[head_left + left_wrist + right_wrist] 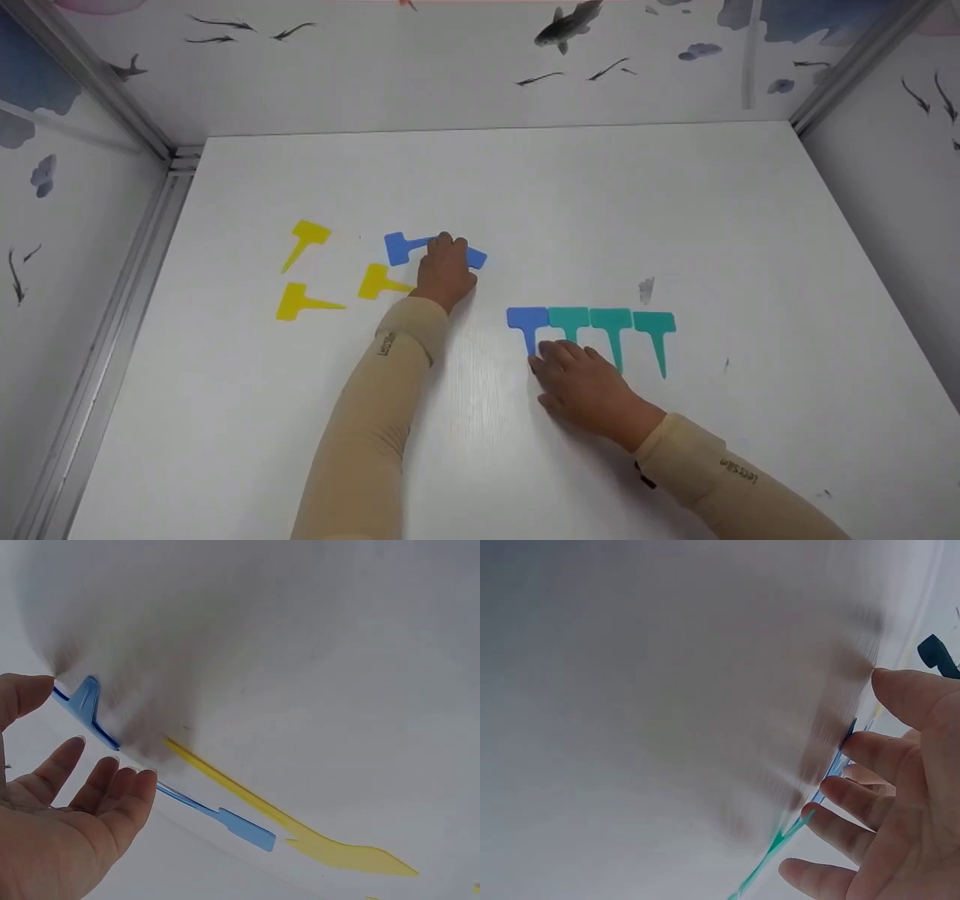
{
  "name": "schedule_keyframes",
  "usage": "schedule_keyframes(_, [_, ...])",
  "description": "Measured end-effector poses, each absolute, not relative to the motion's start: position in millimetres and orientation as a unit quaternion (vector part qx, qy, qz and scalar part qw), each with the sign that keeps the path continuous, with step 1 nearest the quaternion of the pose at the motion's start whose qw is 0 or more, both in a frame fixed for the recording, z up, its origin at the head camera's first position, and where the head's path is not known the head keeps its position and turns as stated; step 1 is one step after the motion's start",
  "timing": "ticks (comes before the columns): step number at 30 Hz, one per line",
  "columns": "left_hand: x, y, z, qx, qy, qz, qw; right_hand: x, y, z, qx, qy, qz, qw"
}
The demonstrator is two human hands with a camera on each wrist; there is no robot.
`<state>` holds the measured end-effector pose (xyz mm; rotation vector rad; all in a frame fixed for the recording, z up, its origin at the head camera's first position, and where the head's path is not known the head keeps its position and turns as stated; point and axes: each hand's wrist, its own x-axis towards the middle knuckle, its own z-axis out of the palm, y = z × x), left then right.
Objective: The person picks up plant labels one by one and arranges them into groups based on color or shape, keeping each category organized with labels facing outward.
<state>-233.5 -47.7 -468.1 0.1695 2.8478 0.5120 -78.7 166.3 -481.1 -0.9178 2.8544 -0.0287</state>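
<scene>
My left hand (446, 271) reaches over two blue T-shaped plant labels. The head of one blue label (396, 249) sticks out left of the fingers, and the other blue label (476, 259) shows at their right. In the left wrist view, thumb and fingers stand apart around the nearer blue label (86, 706), which lies on the table. My right hand (589, 390) rests low on a row, fingertips by the stems of a blue label (527, 318) and a green label (568, 316). Its fingers look spread and nearly straight in the right wrist view.
Further right in the row lie two more green labels (611, 319) (655, 322). Yellow labels lie at left: one at the back (309, 232), one in front (292, 301), and one beside the left wrist (373, 282). Patterned walls border the white table (675, 210).
</scene>
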Motion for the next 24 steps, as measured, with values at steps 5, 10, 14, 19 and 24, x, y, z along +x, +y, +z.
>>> schedule_keyframes(5, [-236.2, -47.9, -465.8, 0.063, 0.975, 0.175, 0.125, -78.4, 165.3, -478.7, -0.304, 0.95, -0.008, 0.072])
schedule_keyframes(10, [-240.9, -48.2, -468.8, 0.068, 0.974, 0.176, 0.121, -77.3, 165.7, -479.0, -0.307, 0.949, -0.01, 0.072])
schedule_keyframes(14, [-243.9, -48.0, -471.1, 0.074, 0.974, 0.178, 0.118, -76.6, 165.7, -478.5, -0.307, 0.949, -0.013, 0.069])
schedule_keyframes(19, [-246.1, -47.3, -470.0, 0.078, 0.975, 0.169, 0.123, -75.9, 165.7, -478.4, -0.302, 0.95, -0.013, 0.075])
schedule_keyframes(24, [-248.0, -46.4, -469.1, 0.078, 0.976, 0.156, 0.127, -76.3, 165.8, -478.9, -0.298, 0.951, -0.015, 0.084])
